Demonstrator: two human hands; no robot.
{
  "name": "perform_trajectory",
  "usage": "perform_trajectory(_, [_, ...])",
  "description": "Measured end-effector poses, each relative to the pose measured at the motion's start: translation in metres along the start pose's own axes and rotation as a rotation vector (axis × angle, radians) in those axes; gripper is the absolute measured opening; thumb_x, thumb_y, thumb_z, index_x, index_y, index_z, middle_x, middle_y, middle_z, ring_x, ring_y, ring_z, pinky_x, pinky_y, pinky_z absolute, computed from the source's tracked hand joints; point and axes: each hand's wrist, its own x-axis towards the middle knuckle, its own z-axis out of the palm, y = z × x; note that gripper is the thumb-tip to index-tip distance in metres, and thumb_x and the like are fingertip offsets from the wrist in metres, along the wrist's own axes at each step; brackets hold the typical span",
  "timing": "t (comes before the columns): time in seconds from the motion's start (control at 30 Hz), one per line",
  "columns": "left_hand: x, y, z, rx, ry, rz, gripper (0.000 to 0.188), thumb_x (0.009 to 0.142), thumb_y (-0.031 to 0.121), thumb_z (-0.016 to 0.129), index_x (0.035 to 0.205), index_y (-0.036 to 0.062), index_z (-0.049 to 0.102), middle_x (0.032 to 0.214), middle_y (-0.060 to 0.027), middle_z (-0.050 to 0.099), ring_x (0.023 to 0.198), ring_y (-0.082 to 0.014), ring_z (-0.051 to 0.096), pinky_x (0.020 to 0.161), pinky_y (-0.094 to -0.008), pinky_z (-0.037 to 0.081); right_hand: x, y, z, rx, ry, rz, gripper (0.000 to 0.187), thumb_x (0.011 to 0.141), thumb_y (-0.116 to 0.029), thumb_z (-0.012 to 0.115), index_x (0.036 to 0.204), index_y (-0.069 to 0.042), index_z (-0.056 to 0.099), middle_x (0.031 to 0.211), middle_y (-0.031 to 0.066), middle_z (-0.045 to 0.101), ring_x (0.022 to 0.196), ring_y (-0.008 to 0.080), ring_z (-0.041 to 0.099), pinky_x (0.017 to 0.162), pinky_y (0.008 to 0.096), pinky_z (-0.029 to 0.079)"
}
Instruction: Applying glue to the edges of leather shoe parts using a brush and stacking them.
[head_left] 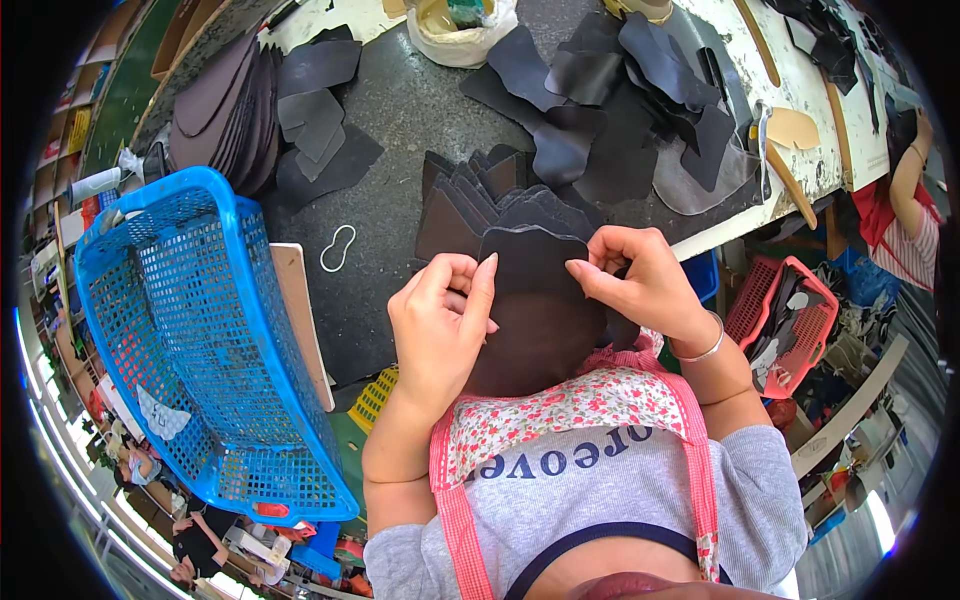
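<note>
"Fingers [486, 280] are pinched together on both sides, as far as I can make out from my remote seat; the left hand [435, 312] has its thumb and curled fingertips on the two-tone piece [540, 268] at that piece's 10 o'clock edge, and the right hand [645, 285] pinches it at the 2 o'clock corner."

"And the piece itself; where do you have it?"

"Close to the middle of my view, just beyond the flowered apron [570, 405]; its black part, with a curved edge, faces 12 o'clock, and its brown part runs toward 6."

"What lies past it?"

"At 12, a layered heap of cut pieces [460, 210] on the dark-topped table [420, 110]; I cannot tell whether heap and held piece touch; farther out at 12 stands a white tub [455, 50]; at 1 o'clock I get a loose pile of black pieces [590, 140]; at 10, a fanned stack of brown panels [220, 110], and nearer in, a thin white loop [340, 247]."

"And the flanks?"

"At 9 I see a large blue basket [255, 310] with a pale scrap [162, 415] inside; at 3, a red basket [800, 368] holding dark pieces; at 2, well apart, another person's arm [908, 170]."
</note>
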Motion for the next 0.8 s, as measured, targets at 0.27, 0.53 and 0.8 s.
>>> perform_trajectory(0.27, [0.002,-0.002,0.0,0.033,0.003,-0.011,0.014,0.089,0.01,0.069,0.083,-0.0011,0.062,0.062,-0.0029,0.06,0.045,-0.0073,0.059,0.035,-0.0187,0.037,0.008,-0.004,-0.002,-0.031,-0.05,0.027,0.024,0.083,-0.014,0.071,0.071,0.004,0.061,0.061,0.0057,0.062,0.057,0.0082,0.057,0.054,0.0248,0.048])
perform_trajectory(0.53, [0.002,-0.003,0.003,0.108,0.019,0.02,0.018,0.088,0.01,0.069,0.079,0.0002,0.058,0.06,-0.0024,0.059,0.044,-0.007,0.059,0.035,-0.0189,0.037,0.007,-0.005,-0.001,-0.108,-0.024,0.002,0.024,0.081,-0.015,0.073,0.07,0.003,0.061,0.06,0.0084,0.062,0.055,0.0101,0.058,0.053,0.0264,0.048])
perform_trajectory(0.8, [-0.016,-0.034,-0.007,0.185,0.398,0.49,0.041,0.072,0.012,0.085,0.075,0.0063,0.044,0.06,0.0001,0.042,0.043,-0.0097,0.038,0.04,-0.0247,0.028,0.034,-0.012,-0.044,-0.214,0.666,-0.288,0.029,0.084,-0.021,0.076,0.073,-0.001,0.059,0.056,-0.0032,0.05,0.051,0.003,0.038,0.046,0.0223,0.033])
